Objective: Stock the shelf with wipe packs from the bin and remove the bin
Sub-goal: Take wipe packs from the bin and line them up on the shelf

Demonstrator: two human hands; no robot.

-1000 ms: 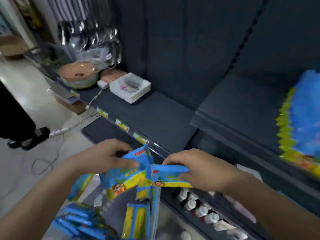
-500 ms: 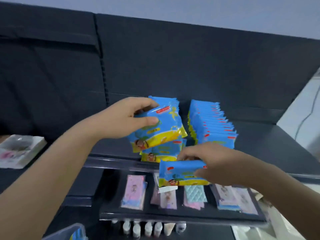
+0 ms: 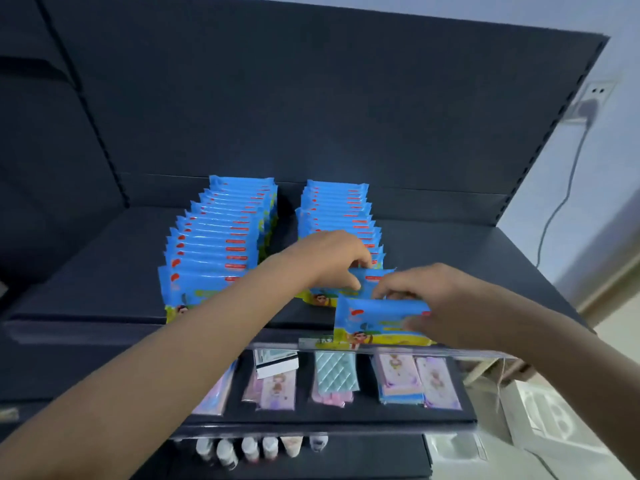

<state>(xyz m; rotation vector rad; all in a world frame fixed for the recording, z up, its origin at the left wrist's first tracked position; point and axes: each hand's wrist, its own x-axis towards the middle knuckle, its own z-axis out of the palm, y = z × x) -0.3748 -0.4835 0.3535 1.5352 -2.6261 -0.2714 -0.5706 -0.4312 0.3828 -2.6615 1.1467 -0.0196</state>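
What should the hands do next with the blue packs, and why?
Probably the left hand should stand its wipe pack upright against the front of the right row and let go. That pack already sits at the row's front, while the right hand holds another pack near the shelf edge, which seems next in line.

Wipe pack point(image 3: 372, 280) in left hand point(image 3: 332, 261) now at right row point(image 3: 339, 216)'s front

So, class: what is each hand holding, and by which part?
The left hand pinches a blue plastic wipe pack by its top edge; the right hand grips a second blue wipe pack by its right end.
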